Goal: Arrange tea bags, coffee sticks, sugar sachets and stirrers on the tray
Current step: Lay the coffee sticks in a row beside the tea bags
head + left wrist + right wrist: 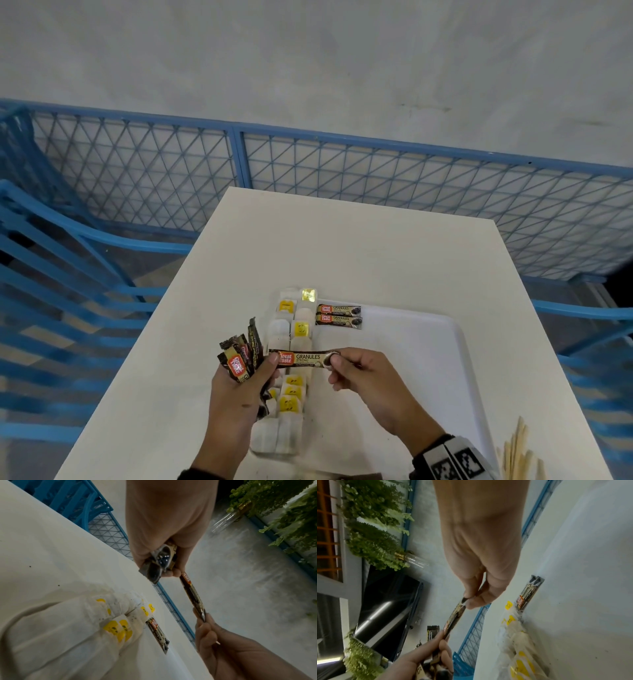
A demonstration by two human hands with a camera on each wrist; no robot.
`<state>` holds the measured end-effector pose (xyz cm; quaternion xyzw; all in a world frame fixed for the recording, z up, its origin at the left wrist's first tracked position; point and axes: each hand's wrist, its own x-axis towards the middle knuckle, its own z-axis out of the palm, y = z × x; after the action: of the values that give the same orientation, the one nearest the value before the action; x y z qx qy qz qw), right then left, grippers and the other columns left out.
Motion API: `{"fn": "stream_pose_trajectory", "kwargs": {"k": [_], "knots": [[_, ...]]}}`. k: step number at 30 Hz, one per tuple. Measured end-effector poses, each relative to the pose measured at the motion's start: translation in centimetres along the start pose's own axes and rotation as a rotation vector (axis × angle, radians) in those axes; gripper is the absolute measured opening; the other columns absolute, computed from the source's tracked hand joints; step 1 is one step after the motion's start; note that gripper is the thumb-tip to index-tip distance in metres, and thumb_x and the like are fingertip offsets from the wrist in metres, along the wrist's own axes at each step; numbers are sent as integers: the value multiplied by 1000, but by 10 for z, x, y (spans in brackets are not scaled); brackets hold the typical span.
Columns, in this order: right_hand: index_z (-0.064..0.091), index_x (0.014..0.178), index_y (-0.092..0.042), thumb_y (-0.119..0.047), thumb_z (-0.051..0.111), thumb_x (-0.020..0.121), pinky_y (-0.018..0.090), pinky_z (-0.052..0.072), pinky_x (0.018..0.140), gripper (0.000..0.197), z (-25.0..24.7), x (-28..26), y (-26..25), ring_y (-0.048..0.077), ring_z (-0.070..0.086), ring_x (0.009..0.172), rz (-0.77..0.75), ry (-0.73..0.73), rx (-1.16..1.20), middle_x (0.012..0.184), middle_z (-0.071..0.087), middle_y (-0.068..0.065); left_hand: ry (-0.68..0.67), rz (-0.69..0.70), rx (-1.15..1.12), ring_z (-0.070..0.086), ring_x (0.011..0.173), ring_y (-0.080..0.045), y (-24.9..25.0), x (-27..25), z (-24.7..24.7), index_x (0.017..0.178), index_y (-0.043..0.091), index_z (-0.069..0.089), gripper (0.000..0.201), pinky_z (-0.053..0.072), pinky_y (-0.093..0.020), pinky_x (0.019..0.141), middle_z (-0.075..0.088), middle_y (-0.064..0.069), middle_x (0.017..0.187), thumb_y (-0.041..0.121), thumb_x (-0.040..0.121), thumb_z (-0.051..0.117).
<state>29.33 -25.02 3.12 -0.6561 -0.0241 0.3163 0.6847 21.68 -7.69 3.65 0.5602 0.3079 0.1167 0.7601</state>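
Note:
My left hand (260, 370) grips a fanned bundle of brown coffee sticks (239, 359) above the tray's left edge. Its thumb also touches the left end of a single coffee stick (303, 358). My right hand (334, 363) pinches that stick's right end, and it is held level above the tea bags. In the wrist views the same stick (192, 595) (455, 616) spans between both hands. Two coffee sticks (339, 316) lie side by side at the far left of the white tray (428, 342). Several tea bags (291, 342) with yellow tags form a column along its left side.
Wooden stirrers (517, 452) lie at the bottom right, beside the tray. The tray sits on a white table (342, 240). A blue mesh fence (239, 154) runs behind the table, and stacked blue chairs (51, 274) stand to the left.

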Motion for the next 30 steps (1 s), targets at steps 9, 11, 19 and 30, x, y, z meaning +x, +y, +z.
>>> {"fn": "stream_pose_trajectory", "kwargs": {"k": [9, 11, 19, 30], "knots": [[66, 91, -7, -7, 57, 91, 18, 45, 55, 8, -21, 18, 7, 11, 60, 64, 78, 249, -51, 77, 69, 3, 35, -74, 19, 58, 57, -16, -7, 6, -2, 91, 6, 60, 8, 47, -25, 51, 64, -3, 61, 5, 85, 65], [64, 89, -8, -8, 60, 89, 16, 41, 53, 5, -32, 28, 14, 11, 56, 62, 104, 343, -105, 78, 70, 2, 58, -96, 21, 60, 53, -13, -10, 5, -4, 92, 8, 58, 11, 45, -26, 51, 64, -4, 61, 5, 84, 65], [69, 80, -13, -13, 65, 85, 20, 41, 60, 6, -55, 70, 40, 10, 51, 60, 162, 496, -254, 74, 70, -1, 41, -159, 109, 63, 62, -22, -19, 2, -7, 87, 0, 63, 14, 47, -27, 50, 69, -12, 67, 8, 79, 71], [68, 89, -4, -17, 67, 83, 22, 36, 72, 14, -45, 90, 39, 15, 54, 82, 129, 604, -499, 81, 61, 0, 29, -185, 147, 63, 52, -12, -12, -1, -8, 82, 2, 63, 11, 46, -14, 39, 69, -6, 60, 10, 80, 71]]}}
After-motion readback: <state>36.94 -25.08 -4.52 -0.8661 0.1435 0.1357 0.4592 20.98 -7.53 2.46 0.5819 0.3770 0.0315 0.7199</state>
